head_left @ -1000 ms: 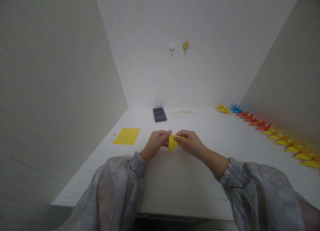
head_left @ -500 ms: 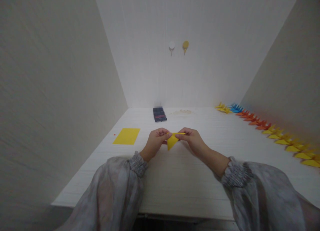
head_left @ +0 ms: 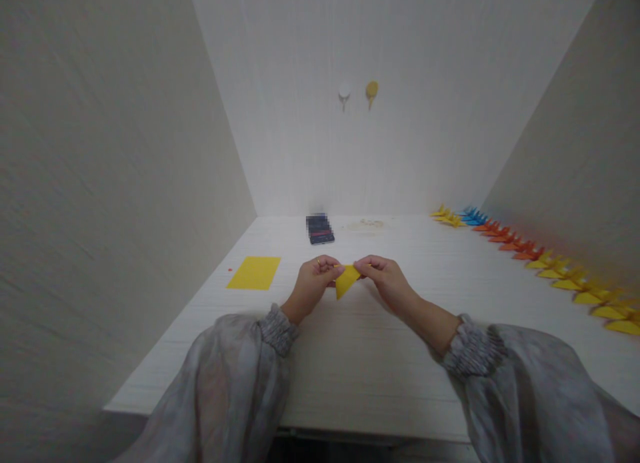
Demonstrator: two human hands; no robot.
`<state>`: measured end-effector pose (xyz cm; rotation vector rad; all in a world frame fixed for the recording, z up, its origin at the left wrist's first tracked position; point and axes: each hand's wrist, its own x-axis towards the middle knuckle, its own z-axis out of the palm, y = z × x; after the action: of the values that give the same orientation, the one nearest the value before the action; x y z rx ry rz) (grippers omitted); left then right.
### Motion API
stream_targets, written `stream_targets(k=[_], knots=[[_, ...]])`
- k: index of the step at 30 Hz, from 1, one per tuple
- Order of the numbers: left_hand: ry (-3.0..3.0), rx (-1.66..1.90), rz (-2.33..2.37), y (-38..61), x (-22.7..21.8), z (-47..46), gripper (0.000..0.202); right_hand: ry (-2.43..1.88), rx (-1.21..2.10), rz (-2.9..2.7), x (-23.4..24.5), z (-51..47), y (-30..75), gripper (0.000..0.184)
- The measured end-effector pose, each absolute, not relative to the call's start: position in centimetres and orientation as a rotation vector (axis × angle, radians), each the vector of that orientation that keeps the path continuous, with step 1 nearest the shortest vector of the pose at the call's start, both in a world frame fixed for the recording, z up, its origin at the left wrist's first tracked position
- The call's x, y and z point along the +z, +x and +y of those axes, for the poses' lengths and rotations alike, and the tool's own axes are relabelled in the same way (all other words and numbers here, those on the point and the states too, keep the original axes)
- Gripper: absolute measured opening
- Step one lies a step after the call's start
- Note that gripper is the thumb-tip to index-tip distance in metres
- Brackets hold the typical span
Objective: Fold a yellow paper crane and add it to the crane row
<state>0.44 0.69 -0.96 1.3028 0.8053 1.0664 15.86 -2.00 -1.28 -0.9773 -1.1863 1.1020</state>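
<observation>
A small yellow folded paper (head_left: 346, 281), triangular with its point down, is held just above the white table (head_left: 350, 356) at the centre. My left hand (head_left: 314, 284) pinches its left upper edge with curled fingers. My right hand (head_left: 386, 281) pinches the right upper edge, thumb and forefinger pressed together on it. Both wrists come out of loose grey sleeves.
A flat yellow sheet (head_left: 254, 273) lies to the left. A dark phone (head_left: 320, 229) rests near the back wall. A row of folded paper shapes (head_left: 545, 263), yellow, blue and orange, runs along the right wall. Two round hooks (head_left: 357, 92) hang on the back wall.
Both hands have drawn a little closer together and slightly up; the yellow paper looks smaller and more tightly folded between the fingers.
</observation>
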Motion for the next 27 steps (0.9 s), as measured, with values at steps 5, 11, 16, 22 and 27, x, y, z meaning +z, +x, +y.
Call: stream_targets(k=[5,11,16,22,27], knots=[[1.264,1.046,0.817,0.4,-0.6,0.5,0.025,-1.024,1.08,-1.176,-1.0,-2.1,15.7,0.014],[1.258,1.039,0.862,0.4,-0.3,0.5,0.023,-1.069,1.058,-1.242,-0.9,-2.1,16.1,0.019],[1.274,1.025,0.875,0.2,-0.6,0.8,0.023,-1.053,1.111,-1.257,-1.0,-1.9,16.4,0.018],[1.283,1.026,0.865,0.3,-0.8,0.8,0.023,-1.043,1.219,-1.231,-0.9,-1.8,16.4,0.016],[1.271,1.043,0.882,0.1,-0.7,0.9,0.023,-1.026,1.232,-1.152,-1.1,-1.3,17.2,0.017]])
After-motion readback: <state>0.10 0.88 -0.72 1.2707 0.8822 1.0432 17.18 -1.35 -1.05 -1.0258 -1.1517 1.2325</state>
